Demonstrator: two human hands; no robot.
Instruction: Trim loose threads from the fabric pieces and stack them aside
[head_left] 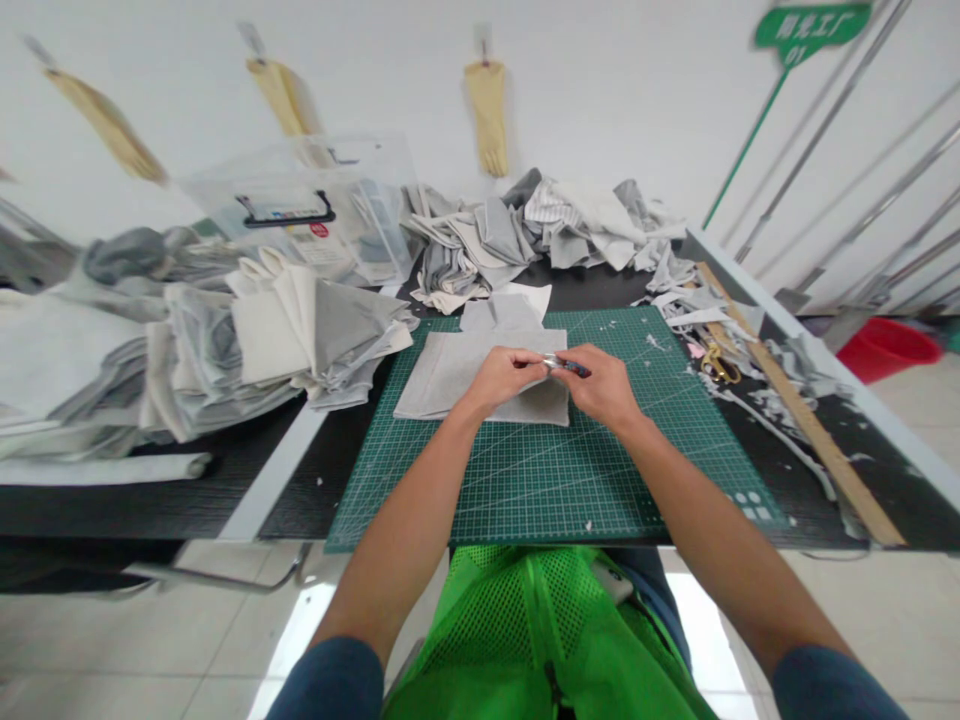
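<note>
A folded piece of light grey cloth (442, 375) lies on a green cutting mat (525, 490). My left hand (504, 378) is closed in a pinch over the right part of this cloth, which looks slightly raised there. Between the fingers of my right hand (604, 380) is a small tool (576, 368) with a dark bluish handle and a silvery metal end. That metal end meets my left fingertips at the cloth's right side; its exact kind is too small to tell. Another grey cloth piece (501, 311) lies just behind, on the mat's far edge.
Heaps of grey and cream cloth lie left (300, 330) and at the back (495, 235), beside a clear plastic box (292, 225). Along the right run a long wooden ruler (810, 420), gold-handled scissors (718, 364) and scraps. A red bucket (889, 350) stands beyond the table.
</note>
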